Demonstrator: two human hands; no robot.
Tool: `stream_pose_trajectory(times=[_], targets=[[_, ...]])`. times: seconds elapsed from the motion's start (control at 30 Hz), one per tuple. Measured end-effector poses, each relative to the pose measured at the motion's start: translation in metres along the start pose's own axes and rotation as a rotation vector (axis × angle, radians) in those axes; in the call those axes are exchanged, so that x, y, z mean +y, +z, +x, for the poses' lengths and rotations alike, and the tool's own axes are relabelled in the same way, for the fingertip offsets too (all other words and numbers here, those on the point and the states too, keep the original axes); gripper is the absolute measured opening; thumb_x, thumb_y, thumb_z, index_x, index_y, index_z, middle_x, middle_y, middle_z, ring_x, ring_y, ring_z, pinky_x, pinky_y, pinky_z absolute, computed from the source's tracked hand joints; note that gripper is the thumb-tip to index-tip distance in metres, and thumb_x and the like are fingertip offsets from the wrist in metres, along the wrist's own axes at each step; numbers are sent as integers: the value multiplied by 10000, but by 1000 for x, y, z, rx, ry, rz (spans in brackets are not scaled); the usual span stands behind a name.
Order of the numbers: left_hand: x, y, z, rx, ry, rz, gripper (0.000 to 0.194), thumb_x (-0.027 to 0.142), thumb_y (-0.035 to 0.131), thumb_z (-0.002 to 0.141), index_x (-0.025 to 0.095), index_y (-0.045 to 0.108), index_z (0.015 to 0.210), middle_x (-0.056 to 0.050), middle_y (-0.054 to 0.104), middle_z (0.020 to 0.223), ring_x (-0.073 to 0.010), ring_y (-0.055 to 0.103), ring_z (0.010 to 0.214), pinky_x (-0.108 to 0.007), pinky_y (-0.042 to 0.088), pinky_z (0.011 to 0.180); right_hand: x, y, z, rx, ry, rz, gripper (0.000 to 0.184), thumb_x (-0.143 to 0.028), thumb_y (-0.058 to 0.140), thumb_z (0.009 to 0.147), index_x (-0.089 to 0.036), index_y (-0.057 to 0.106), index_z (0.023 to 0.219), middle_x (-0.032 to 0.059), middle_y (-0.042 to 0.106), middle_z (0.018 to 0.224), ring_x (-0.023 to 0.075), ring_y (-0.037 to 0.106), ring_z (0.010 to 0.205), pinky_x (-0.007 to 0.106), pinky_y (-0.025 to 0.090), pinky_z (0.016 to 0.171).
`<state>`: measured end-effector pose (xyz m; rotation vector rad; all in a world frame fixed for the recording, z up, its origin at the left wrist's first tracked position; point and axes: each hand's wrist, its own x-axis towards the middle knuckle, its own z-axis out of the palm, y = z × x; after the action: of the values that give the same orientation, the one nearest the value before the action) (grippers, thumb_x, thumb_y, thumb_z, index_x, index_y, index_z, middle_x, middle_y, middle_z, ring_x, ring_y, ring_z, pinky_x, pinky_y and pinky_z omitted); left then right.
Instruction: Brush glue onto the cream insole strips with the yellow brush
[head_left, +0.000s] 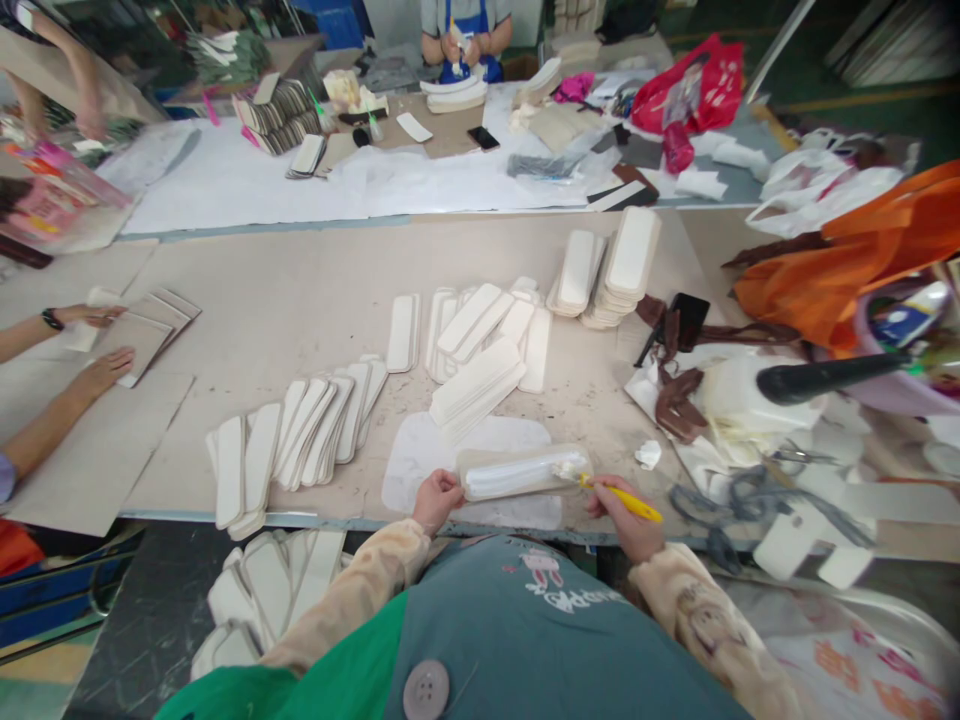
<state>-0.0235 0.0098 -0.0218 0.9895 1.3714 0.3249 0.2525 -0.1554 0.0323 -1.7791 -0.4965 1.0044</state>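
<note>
My right hand (628, 518) is closed around a small brush (619, 492) with a yellow handle. The brush's whitish head rests on the right part of a long, rounded pale strip (517, 472), which carries a smeared white coating. At that strip's left end, my left hand (438, 500) pinches its edge between thumb and fingers. Beneath the strip lies a white sheet (409, 455) on the table. Just beyond it, a fanned stack of pale strips (480, 385) overlaps the sheet's far edge.
Rows of similar strips (315, 425) spread to the left, and taller stacks (630, 255) stand at the back right. A white container (757, 405) with a black-handled tool (832, 378) sits right. A co-worker's hands (105, 370) handle boards at the left; another person (465, 40) works across the table.
</note>
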Motion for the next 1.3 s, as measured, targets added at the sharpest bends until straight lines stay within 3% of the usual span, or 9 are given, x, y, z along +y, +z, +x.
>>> stream_pose_trajectory(times=[0.1,0.17,0.37,0.47,0.57,0.8,0.97,1.13,1.3], targets=[[-1,0,1,1,-9,-2,218,129,654,600,191,471,701,59,573,461,-121,570,449,-194,421,463,-4,18,-4,-142,41,-23,343,-537,609,781,-212,657,881,2,663,631,160,630,552,288,550,569],[-2,0,1,0,-8,4,218,127,654,598,191,471,698,58,572,459,-119,565,443,-191,414,455,-4,21,-5,-159,61,-52,346,-535,609,777,-207,658,874,2,664,630,155,629,554,283,551,578],[-1,-1,2,-14,1,3,232,116,662,589,191,470,695,63,566,452,-110,550,424,-183,399,440,-4,-7,-6,139,46,-79,335,-524,629,770,-210,656,883,-2,642,597,156,598,525,291,541,564],[-1,-1,3,-18,0,1,242,116,673,580,191,470,689,67,562,453,-104,541,414,-184,402,434,-9,-14,-9,174,10,-90,316,-506,630,781,-209,652,887,-3,638,602,155,588,519,287,533,548],[-2,-2,3,-16,-1,3,246,120,683,577,189,477,693,70,563,460,-99,537,410,-185,410,436,-14,1,-11,57,-24,-51,301,-497,610,805,-212,653,892,-7,638,607,151,594,533,275,531,551],[-2,0,3,-14,-13,9,243,117,671,587,192,467,694,64,567,459,-104,543,409,-183,400,420,-15,64,-5,-251,-53,-32,297,-481,547,862,-207,628,944,-8,646,652,143,625,587,270,551,612],[0,0,1,-22,-18,5,243,128,674,599,192,469,714,56,583,474,-114,560,424,-192,418,432,-11,85,-2,-401,-163,-50,274,-442,505,899,-210,617,995,-9,647,693,134,630,617,267,552,631],[-1,-1,1,-37,-15,-21,258,142,691,592,192,468,710,71,562,465,-108,556,422,-188,408,433,-5,81,4,-325,-155,-112,298,-472,506,886,-225,626,1003,-9,662,702,148,644,626,285,559,653],[-3,-1,3,-35,-3,-11,258,148,697,585,191,471,703,64,566,465,-109,558,432,-186,399,436,-5,51,3,-115,-61,-127,398,-579,552,813,-217,640,951,-3,664,656,171,653,604,305,568,638]])
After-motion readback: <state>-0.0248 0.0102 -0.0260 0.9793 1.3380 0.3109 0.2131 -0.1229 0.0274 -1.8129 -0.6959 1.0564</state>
